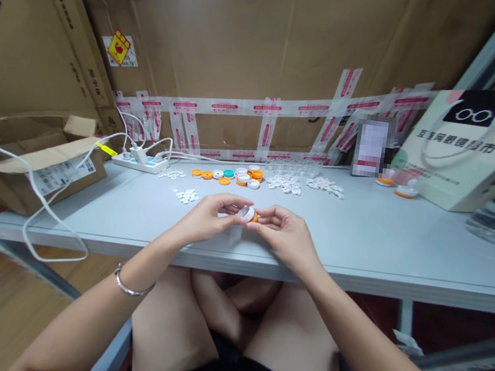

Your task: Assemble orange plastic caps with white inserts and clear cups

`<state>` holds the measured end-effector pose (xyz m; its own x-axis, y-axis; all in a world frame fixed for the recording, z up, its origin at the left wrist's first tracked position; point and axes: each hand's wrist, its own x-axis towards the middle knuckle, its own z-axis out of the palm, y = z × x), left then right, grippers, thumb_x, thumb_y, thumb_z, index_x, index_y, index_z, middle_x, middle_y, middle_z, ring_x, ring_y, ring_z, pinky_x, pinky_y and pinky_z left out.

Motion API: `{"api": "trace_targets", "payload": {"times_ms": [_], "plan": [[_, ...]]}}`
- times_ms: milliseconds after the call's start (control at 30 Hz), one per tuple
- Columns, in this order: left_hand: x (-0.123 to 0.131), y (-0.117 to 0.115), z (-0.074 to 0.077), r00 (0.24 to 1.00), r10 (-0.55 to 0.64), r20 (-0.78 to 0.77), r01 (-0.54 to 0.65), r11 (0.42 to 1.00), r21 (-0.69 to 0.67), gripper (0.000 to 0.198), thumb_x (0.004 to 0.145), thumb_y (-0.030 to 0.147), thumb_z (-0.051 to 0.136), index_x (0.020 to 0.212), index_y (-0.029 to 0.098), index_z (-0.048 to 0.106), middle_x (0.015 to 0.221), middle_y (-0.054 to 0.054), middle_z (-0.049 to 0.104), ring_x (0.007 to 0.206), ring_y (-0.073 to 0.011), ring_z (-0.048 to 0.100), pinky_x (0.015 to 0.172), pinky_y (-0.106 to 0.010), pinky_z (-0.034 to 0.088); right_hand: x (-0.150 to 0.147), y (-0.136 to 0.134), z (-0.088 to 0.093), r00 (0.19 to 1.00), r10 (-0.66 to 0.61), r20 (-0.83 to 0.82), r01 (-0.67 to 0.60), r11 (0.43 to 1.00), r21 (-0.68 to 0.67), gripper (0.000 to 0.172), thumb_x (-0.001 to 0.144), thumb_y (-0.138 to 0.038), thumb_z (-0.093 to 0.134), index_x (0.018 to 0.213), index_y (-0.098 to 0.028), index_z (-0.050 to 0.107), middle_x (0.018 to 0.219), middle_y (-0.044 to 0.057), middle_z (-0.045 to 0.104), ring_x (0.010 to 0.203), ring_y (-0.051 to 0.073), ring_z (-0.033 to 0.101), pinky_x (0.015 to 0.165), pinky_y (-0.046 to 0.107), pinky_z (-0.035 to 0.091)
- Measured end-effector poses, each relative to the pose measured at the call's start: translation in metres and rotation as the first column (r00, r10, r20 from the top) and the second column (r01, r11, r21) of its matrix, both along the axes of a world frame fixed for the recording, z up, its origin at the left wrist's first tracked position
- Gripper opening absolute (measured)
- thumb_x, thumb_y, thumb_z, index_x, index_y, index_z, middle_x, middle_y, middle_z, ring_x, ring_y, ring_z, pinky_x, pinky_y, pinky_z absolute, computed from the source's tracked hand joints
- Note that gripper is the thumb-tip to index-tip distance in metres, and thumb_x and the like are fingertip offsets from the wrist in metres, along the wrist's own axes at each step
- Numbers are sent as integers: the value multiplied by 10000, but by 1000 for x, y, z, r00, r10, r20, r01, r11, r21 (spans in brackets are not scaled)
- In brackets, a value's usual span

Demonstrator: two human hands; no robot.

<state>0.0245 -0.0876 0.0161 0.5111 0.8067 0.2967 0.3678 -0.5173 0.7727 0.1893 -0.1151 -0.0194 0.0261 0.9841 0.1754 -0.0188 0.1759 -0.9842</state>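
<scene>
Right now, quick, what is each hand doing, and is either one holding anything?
Left hand: closed, fingertips pinching the small white and orange piece.
Right hand: closed, pinching the same piece from the other side.

both hands meet over the near edge of the grey table [359, 237]: left hand [207, 216] and right hand [285, 230] pinch a small white-and-orange cap [247, 213] between the fingertips. just beyond lies a little pile of white discs [187, 195]; farther back, a cluster of orange, white and teal caps [237, 175], and a power strip [140, 162] to the left.
</scene>
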Motion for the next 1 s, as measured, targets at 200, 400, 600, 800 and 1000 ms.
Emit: {"api": "trace_targets", "payload": {"times_ms": [200,400,600,800,1000], "plan": [[-1,-1,0,999,-39,-7,39,999,31,295,726,234,650,1010,156,666,1053,-86,662,962,-203,596,875,-322,459,0,0,-2,1000,5,-13,-5,1000,22,289,510,-270,757,726,-172,591,671,4,670,676,150,650,683,280,517],[-2,-1,0,999,-27,-29,29,997,65,294,720,199,650,1010,150,665,1037,-90,664,940,-198,598,872,-333,461,0,1,-4,999,47,-8,-46,998,49,256,550,-217,719,762,-178,581,706,10,688,702,154,665,692,284,529],[-2,-1,-1,999,-3,-33,5,997,74,277,702,176,650,977,162,680,1004,-76,678,908,-199,609,843,-327,474,-1,-2,-4,997,39,72,-45,996,74,221,601,-206,675,776,-191,541,725,15,691,707,154,671,698,292,532],[-1,-1,-1,999,30,-39,-29,999,41,259,693,187,653,946,148,695,959,-72,698,871,-198,627,807,-305,488,0,-4,-5,990,34,136,-49,993,109,247,632,-195,655,813,-210,486,723,7,693,708,158,676,693,298,530],[1,0,-1,996,71,-60,-73,997,-29,259,691,188,650,932,105,694,929,-91,714,836,-202,643,793,-309,494,1,-4,-7,987,43,154,-61,992,112,238,664,-200,632,854,-210,490,735,14,694,717,158,676,700,293,521]]}}
